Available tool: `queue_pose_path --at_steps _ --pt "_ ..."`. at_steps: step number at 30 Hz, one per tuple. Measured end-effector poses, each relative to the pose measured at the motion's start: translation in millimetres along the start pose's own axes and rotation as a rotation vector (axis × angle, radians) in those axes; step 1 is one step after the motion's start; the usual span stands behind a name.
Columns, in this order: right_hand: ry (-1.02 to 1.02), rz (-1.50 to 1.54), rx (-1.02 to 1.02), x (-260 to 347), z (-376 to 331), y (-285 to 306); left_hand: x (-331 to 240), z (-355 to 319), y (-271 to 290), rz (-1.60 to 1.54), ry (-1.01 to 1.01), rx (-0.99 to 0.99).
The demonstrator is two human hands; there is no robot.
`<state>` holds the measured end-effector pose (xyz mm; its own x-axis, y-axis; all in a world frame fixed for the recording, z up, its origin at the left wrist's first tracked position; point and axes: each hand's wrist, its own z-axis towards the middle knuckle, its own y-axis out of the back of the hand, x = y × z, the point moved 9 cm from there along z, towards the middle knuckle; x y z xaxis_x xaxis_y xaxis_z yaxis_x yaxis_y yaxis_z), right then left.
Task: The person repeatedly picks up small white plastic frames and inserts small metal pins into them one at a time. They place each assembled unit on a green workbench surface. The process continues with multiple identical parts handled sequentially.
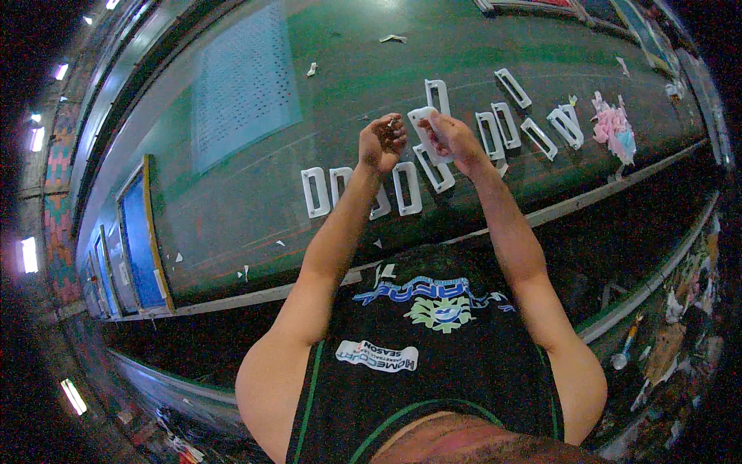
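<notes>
My right hand [457, 143] grips a white slotted frame piece [420, 116] by its right side, above the table. Close by on the left, my left hand [382, 145] has its fingers curled in; a tiny pale speck shows at the fingertips, too small to name. Similar white slotted frames lie below and around both hands, among them one frame [314, 192] at the left end of the row and another frame [406, 189] between my forearms. Farther off, beyond the held piece, lies a frame [437, 97] partly hidden by it.
The long green table [239, 209] bears several more white frames [539, 139] to the right. A crumpled pink and blue bundle [613, 127] lies past them. Far left are a light-blue perforated sheet [247, 85] and blue framed panels [144, 240]. Paper scraps [312, 69] are scattered about.
</notes>
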<state>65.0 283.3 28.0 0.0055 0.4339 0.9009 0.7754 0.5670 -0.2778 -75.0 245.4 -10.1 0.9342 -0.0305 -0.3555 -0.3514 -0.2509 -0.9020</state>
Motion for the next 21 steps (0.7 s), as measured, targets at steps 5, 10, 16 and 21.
queue_pose_path --at_steps 5,10,16,21 --pt "0.063 -0.227 0.01 0.7 -0.8 -4.5 0.0 -17.2 -7.6 -0.011 -0.047 -0.094" --pt "0.199 -0.344 0.009 5.6 -4.1 -12.7 4.6 -22.7 -6.8 -0.015 -0.022 -0.094" --pt "0.302 -0.397 -0.132 22.0 -15.0 -4.7 13.3 -22.1 -6.2 0.047 0.013 0.013" --pt "0.4 -0.603 -0.252 36.7 -21.1 2.3 22.2 -27.8 -13.2 0.113 0.035 0.049"
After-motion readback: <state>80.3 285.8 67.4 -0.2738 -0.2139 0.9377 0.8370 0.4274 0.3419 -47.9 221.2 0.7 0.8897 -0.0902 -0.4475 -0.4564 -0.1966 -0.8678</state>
